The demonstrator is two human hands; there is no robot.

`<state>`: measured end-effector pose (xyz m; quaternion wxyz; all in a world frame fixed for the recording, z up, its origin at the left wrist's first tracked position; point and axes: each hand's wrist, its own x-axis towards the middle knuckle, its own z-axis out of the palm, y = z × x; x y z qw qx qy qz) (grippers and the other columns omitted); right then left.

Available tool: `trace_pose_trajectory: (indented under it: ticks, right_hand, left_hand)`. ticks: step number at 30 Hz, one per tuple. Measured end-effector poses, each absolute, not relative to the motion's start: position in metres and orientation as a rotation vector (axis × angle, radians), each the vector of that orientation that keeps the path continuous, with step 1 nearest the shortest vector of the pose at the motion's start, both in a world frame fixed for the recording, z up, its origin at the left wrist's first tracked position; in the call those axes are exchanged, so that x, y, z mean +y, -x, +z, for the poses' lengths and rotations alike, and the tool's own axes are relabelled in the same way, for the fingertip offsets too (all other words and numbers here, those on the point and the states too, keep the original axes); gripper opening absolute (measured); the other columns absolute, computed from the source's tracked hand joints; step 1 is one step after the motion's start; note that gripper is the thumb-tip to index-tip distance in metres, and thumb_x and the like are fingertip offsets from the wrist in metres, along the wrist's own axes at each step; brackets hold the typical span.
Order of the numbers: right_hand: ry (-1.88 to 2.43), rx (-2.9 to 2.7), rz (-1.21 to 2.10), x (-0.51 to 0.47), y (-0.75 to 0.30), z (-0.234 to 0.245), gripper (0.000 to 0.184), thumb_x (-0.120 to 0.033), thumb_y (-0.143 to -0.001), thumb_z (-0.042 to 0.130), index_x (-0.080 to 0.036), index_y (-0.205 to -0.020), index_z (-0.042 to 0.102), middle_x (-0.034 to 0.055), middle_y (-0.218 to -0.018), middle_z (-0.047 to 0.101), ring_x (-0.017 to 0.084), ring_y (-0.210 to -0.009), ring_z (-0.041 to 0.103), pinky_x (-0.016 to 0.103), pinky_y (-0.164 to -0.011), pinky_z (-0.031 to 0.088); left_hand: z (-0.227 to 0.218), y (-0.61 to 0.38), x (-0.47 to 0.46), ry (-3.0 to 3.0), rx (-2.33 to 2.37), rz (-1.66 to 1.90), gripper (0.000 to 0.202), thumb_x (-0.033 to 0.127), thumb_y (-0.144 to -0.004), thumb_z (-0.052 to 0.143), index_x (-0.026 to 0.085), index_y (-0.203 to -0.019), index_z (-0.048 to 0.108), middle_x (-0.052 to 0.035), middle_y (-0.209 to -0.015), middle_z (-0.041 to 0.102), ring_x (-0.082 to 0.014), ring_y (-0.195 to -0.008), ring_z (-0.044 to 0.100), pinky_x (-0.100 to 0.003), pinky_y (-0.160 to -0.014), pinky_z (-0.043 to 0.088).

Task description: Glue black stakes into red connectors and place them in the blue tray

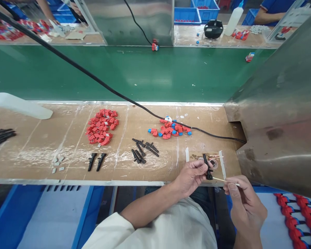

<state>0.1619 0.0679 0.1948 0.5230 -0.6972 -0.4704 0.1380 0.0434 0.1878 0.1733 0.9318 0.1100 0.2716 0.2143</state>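
My left hand [190, 177] pinches a slim black plastic part [205, 159] between thumb and fingers, held upright over the front edge of the bench. In my right hand [245, 204] is a thin pale stick [219, 179], its tip touching or very near the part's lower end. Behind my left hand, a small round dish [214, 164] lies between two strips of white tape, partly hidden. Similar black parts [145, 148] lie in a loose group to the left, and two more black parts [96, 162] lie side by side farther left.
Red pieces [102, 126] and red-and-blue pieces [169, 129] are heaped on the cardboard-covered bench [129, 169]. A black cable [114, 90] crosses above it. A metal housing [282, 114] bounds the right. Beyond runs a green belt [93, 74]. Blue trays [85, 214] stand below; other people's arms show opposite.
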Motion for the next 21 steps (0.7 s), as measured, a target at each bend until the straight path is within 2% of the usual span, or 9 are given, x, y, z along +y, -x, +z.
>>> trace_pose_trajectory:
  ticks: [4, 9, 12, 15, 21]
  right_hand:
    - [1.759, -1.404, 0.093, 0.067, -0.163, 0.199, 0.015, -0.014, -0.101, 0.053, -0.022, -0.105, 0.065, 0.0036, -0.089, 0.065, 0.016, -0.075, 0.064, 0.027, -0.067, 0.052]
    - [1.647, -1.750, -0.087, 0.067, -0.162, 0.208, 0.023, -0.006, -0.098, 0.053, -0.021, -0.111, 0.064, 0.0070, -0.097, 0.071, 0.018, -0.085, 0.069, 0.028, -0.073, 0.056]
    - [1.572, -1.862, -0.092, 0.066, -0.162, 0.214, 0.028, -0.002, -0.096, 0.054, -0.019, -0.116, 0.065, 0.0089, -0.098, 0.072, 0.019, -0.087, 0.071, 0.030, -0.074, 0.058]
    - [1.528, -1.926, -0.098, 0.064, -0.163, 0.219, 0.036, 0.002, -0.092, 0.055, -0.021, -0.117, 0.066, 0.0073, -0.097, 0.074, 0.021, -0.087, 0.073, 0.031, -0.074, 0.062]
    - [1.449, -2.058, -0.059, 0.059, -0.165, 0.224, 0.046, 0.008, -0.087, 0.051, -0.017, -0.123, 0.066, 0.0099, -0.102, 0.076, 0.023, -0.095, 0.075, 0.033, -0.082, 0.064]
  left_hand:
    - [0.172, -0.043, 0.187, -0.325, 0.597, 0.504, 0.048, 0.046, -0.052, 0.098, 0.010, -0.074, 0.074, -0.0009, -0.075, 0.061, -0.0045, -0.061, 0.046, -0.018, -0.054, 0.034]
    - [0.169, -0.041, 0.187, -0.444, 0.612, 0.487, 0.051, 0.055, -0.055, 0.094, 0.011, -0.068, 0.072, 0.0012, -0.066, 0.056, -0.0039, -0.055, 0.040, -0.021, -0.054, 0.030]
    - [0.167, -0.040, 0.191, -0.449, 0.608, 0.404, 0.053, 0.056, -0.052, 0.095, 0.011, -0.070, 0.074, -0.0012, -0.067, 0.061, -0.0049, -0.056, 0.044, -0.021, -0.053, 0.029]
    - [0.167, -0.038, 0.197, -0.430, 0.575, 0.288, 0.053, 0.052, -0.047, 0.098, 0.010, -0.070, 0.075, -0.0054, -0.072, 0.066, -0.0079, -0.062, 0.053, -0.020, -0.051, 0.029]
    - [0.166, -0.033, 0.205, -0.437, 0.558, 0.149, 0.055, 0.049, -0.042, 0.099, 0.009, -0.071, 0.076, -0.0044, -0.065, 0.065, -0.0087, -0.058, 0.055, -0.020, -0.051, 0.030]
